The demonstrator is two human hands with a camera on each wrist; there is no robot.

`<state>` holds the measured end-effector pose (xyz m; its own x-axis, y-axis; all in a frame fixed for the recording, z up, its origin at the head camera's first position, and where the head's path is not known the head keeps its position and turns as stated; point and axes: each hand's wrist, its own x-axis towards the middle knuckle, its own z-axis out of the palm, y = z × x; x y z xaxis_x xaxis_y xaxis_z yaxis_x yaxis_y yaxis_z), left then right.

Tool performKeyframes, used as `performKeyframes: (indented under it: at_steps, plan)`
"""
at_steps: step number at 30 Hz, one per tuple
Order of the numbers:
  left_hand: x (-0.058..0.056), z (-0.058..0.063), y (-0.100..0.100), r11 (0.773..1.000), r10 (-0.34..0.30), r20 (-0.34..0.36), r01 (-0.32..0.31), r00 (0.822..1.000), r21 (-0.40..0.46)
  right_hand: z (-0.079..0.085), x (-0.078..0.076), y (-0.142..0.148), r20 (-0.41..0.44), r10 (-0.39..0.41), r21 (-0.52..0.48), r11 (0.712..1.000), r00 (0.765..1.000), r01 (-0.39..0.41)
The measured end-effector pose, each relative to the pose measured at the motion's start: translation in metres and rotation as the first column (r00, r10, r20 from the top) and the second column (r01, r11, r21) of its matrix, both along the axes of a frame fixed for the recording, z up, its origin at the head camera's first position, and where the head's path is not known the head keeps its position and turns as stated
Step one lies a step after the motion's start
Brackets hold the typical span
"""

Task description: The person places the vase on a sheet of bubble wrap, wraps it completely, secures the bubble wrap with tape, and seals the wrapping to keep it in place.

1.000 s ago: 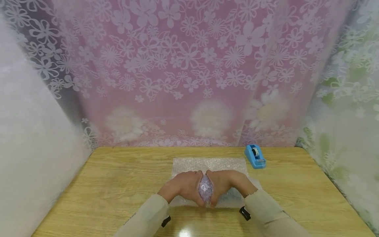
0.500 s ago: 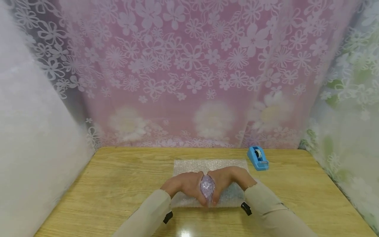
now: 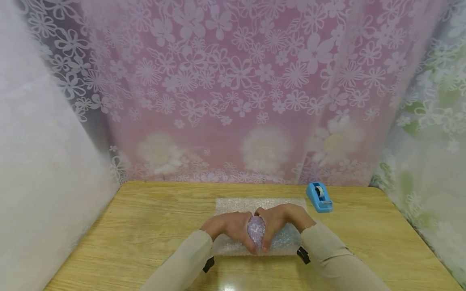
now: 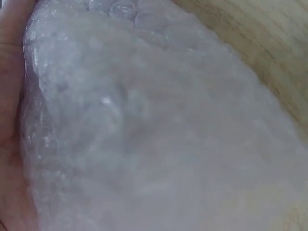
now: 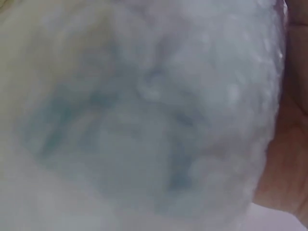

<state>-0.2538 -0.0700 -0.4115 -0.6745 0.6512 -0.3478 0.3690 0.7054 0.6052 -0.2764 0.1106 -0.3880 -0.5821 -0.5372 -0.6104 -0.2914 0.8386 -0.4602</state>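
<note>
Head view: two beige sleeves [image 3: 182, 258] nearest, a black wrist mount [image 3: 208, 264] under each cuff. Vs 1 s ago, whole scene sits slightly right and lower in frame, so that's camera drift. Real change: bubble wrap [image 3: 260, 203] had a flap sticking out past the right wrist; now its near right corner is tucked in by the right cuff. Grip looks about the same.

Left hand [image 3: 233, 225] and right hand [image 3: 278, 219] are cupped round a lavender-tinted bulge [image 3: 256, 231] of the wrap, one per side, thumbs on the near side, close but apart. Both hold it; fingers mostly hidden, so can't tell exactly how far they curl. Bulge sits directly between the palms, remaining wrap spreads flat behind and out to the right. Wrist views: wrap against both palms; right one shows a teal patch [image 5: 183, 166] through the plastic, too blurred to identify.

Wood-grain tabletop [image 3: 160, 222] underneath. Farther back, right of the wrap and apart from it: blue tape dispenser [image 3: 319, 198]. Pink floral curtain [image 3: 218, 113] behind.
</note>
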Motion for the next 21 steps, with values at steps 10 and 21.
performKeyframes:
  at_steps: [10,21]
  plan:
    - [-0.002,0.002,0.003,0.999,-0.035,0.027,0.035,0.999,0.012,-0.004,0.003,0.009,0.024,0.021,-0.134,0.991,0.999,-0.018]
    - [0.002,0.004,0.005,0.998,0.022,0.001,-0.022,1.0,-0.051,-0.003,0.013,0.017,-0.041,0.038,-0.13,0.991,0.998,-0.043]
